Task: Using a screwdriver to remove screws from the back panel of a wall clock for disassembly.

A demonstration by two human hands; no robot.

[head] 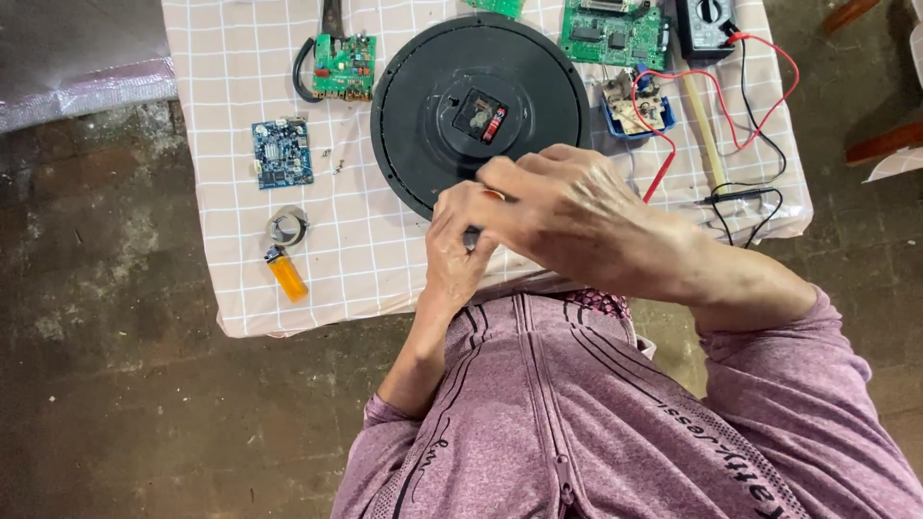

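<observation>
Rough concrete floor surrounds the desk (240, 288), which wears a pink checked cloth. On it lies the round black plastic clock back (442, 58), just beyond both hands. My left hand (454, 252) and my right hand (567, 207) are pressed together at its near rim, fingers curled on something small and dark; I cannot tell what. Right hand is nearer the disc. An orange lighter (286, 273) lies to the left.
</observation>
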